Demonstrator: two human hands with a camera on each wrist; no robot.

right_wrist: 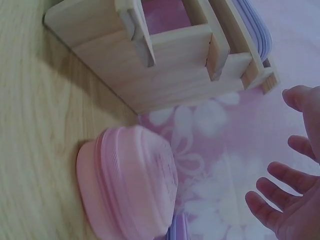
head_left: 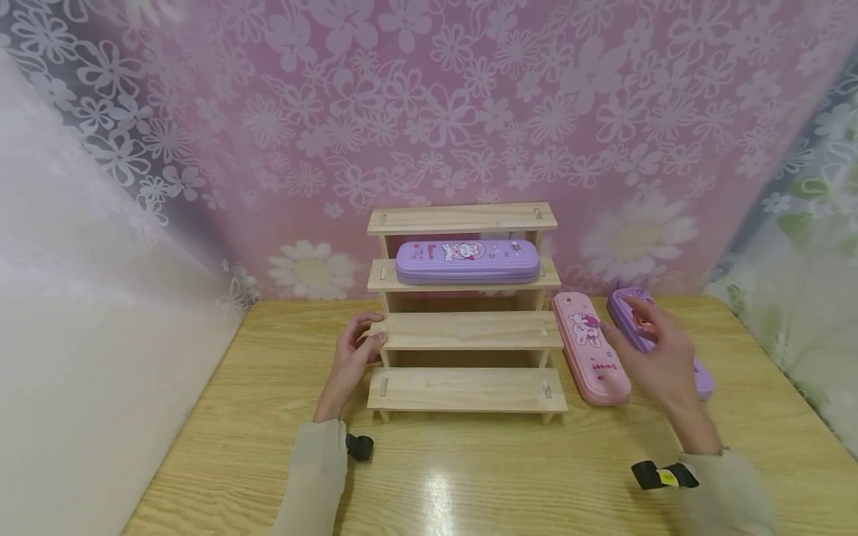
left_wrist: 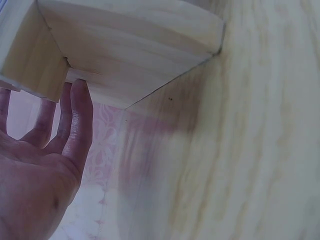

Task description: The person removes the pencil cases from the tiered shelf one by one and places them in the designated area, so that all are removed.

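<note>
A stepped wooden display rack (head_left: 469, 331) stands on the table in the head view. My left hand (head_left: 355, 357) holds the left end of one of its lower steps; in the left wrist view its fingers (left_wrist: 80, 120) reach up beside the side panel. A purple pencil case (head_left: 469, 262) lies lengthwise on the step below the top one. To the right of the rack lie a pink pencil case (head_left: 586, 350) with a bunny print and another purple pencil case (head_left: 702, 380). Over these two hovers my right hand (head_left: 663, 365), fingers spread with nothing between them in the right wrist view.
The wood-grain table (head_left: 268, 447) carries everything. Behind it hangs a pink flowered backdrop (head_left: 436, 112), with a pale side panel (head_left: 80, 298) at the left and a flowered one (head_left: 818, 246) at the right. Black straps (head_left: 649, 475) sit at both wrists.
</note>
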